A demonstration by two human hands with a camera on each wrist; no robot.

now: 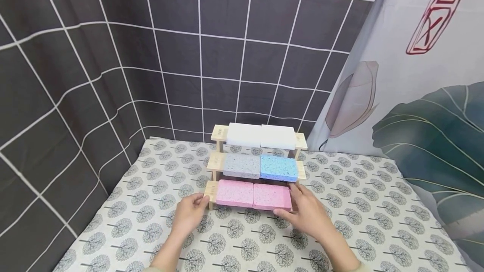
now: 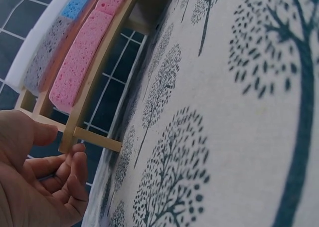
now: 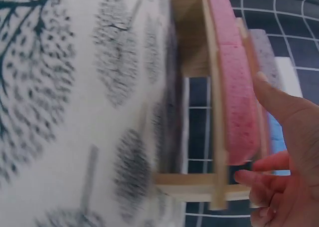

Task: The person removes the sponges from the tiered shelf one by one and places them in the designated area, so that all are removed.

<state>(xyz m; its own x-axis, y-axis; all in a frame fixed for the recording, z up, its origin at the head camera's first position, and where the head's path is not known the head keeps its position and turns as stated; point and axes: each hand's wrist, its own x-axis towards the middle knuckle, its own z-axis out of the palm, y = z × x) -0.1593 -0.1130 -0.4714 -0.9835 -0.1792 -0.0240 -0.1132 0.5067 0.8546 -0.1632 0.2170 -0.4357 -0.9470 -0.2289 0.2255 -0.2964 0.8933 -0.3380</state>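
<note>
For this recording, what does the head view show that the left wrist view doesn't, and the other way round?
Only the head view: the right hand, the red emblem and the leaf print.

Only the left wrist view: the palm side of the left hand.

Both: that hand at the shelf, plus pink sponges, grey sponge, blue sponge, white blocks, tree-print cloth and dark backdrop.

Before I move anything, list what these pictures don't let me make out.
Head view: top shelf, lettering on its left end too small to read.
Head view: bottom shelf, right end hidden behind the right hand.
Left wrist view: blue sponge, cut off by the top edge.
Right wrist view: tree-print tablecloth, fine detail blurred.
</note>
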